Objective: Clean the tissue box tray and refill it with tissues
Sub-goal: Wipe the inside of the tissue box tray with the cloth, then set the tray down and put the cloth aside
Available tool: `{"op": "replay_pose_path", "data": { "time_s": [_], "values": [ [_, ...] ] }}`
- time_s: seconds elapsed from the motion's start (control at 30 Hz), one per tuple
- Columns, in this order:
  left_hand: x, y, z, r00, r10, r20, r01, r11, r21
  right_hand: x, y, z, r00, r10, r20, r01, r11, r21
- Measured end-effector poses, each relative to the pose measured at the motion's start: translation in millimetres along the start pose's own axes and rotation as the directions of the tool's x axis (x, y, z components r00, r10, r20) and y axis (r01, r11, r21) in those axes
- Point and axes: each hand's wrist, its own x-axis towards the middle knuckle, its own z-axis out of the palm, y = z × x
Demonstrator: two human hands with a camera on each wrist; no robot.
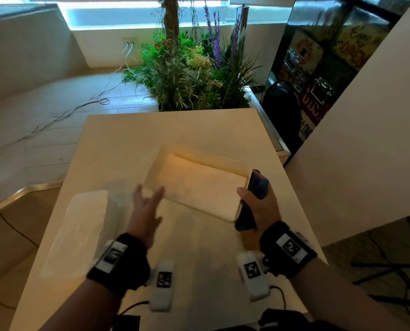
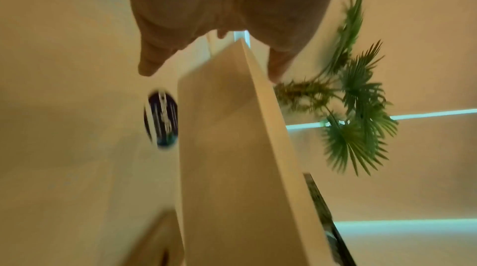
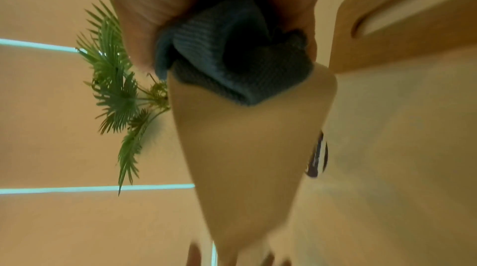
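The white tissue box tray (image 1: 199, 187) is tilted up over the table, its open side towards me. My right hand (image 1: 251, 187) grips the tray's right end, thumb inside the tray, with a dark blue cloth (image 1: 256, 185) bunched between the fingers and the wall. In the right wrist view the cloth (image 3: 232, 62) sits against the tray's end (image 3: 247, 148). My left hand (image 1: 149, 199) is open with fingers spread at the tray's left end; whether it touches is unclear. From the left wrist, the fingers (image 2: 148, 62) flank the tray's end (image 2: 232, 148). A clear-wrapped tissue pack (image 1: 79, 230) lies to the left.
The cream table (image 1: 199, 130) ends just behind the tray, with a planter of greenery (image 1: 187, 75) beyond it. A wooden lid with a slot (image 3: 400, 15) lies under my right hand. A white wall panel (image 1: 356, 139) stands close on the right. Cables run over the floor at left.
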Motion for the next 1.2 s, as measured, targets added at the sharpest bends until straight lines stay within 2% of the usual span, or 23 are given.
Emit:
{"op": "replay_pose_path", "data": {
  "time_s": [0.03,0.07,0.13,0.2,0.3,0.4,0.47,0.53,0.6,0.67,0.73,0.8,0.87,0.97,1.0,1.07,1.13,1.2],
  "values": [
    [3,7,-15,0.999,0.034,-0.021,-0.034,0.999,0.037,3,-3,-8,0.997,0.033,0.070,-0.034,0.999,0.024],
    [4,11,-28,0.999,0.028,0.016,-0.029,0.996,0.087,7,-5,-14,0.989,0.057,0.140,-0.063,0.997,0.042],
    [0,12,-41,0.979,-0.085,0.186,0.051,0.983,0.178,9,-14,-18,0.974,0.074,0.214,-0.088,0.995,0.054],
    [-6,3,-42,0.954,-0.164,0.249,0.118,0.975,0.187,9,-17,-14,0.975,0.062,0.214,-0.072,0.997,0.040],
    [-7,-9,-39,0.972,-0.145,0.183,0.130,0.987,0.094,14,-4,-4,0.995,0.096,0.031,-0.094,0.995,-0.042],
    [0,-10,-35,0.982,-0.160,0.105,0.157,0.987,0.035,10,4,5,0.981,0.116,-0.158,-0.116,0.993,0.012],
    [7,-8,-35,0.983,-0.179,0.046,0.179,0.984,0.022,-1,10,2,0.990,0.031,-0.138,-0.042,0.996,-0.082],
    [15,-5,-39,0.985,-0.173,0.012,0.172,0.983,0.066,-14,16,-9,1.000,-0.014,-0.009,0.012,0.975,-0.222],
    [23,-2,-42,0.991,-0.136,-0.006,0.135,0.977,0.166,-25,29,-30,0.993,0.036,0.109,-0.004,0.962,-0.273],
    [33,-4,-44,0.994,-0.104,-0.023,0.107,0.961,0.254,-35,46,-57,0.983,0.159,0.088,-0.124,0.942,-0.311],
    [44,-8,-44,0.995,-0.086,-0.044,0.096,0.940,0.328,-45,63,-87,0.964,0.259,-0.058,-0.264,0.917,-0.300],
    [56,-14,-43,0.994,-0.084,-0.071,0.105,0.917,0.385,-50,77,-114,0.910,0.331,-0.249,-0.399,0.861,-0.315],
    [67,-22,-41,0.992,-0.083,-0.100,0.118,0.900,0.420,-53,87,-135,0.871,0.356,-0.337,-0.471,0.802,-0.368],
    [82,-30,-38,0.988,-0.080,-0.134,0.136,0.865,0.484,-59,108,-154,0.920,0.242,-0.308,-0.384,0.717,-0.582],
    [87,-34,-38,0.986,-0.078,-0.144,0.143,0.843,0.519,-60,117,-158,0.939,0.195,-0.284,-0.340,0.657,-0.673],
    [97,-39,-38,0.984,-0.072,-0.164,0.156,0.795,0.587,-62,134,-162,0.951,0.186,-0.246,-0.308,0.527,-0.792],
    [102,-40,-36,0.985,-0.056,-0.161,0.148,0.749,0.646,-62,150,-163,0.960,0.163,-0.230,-0.279,0.440,-0.854],
    [103,-37,-31,0.990,-0.050,-0.134,0.130,0.705,0.697,-62,158,-162,0.954,0.165,-0.249,-0.296,0.407,-0.864]
  ]
}}
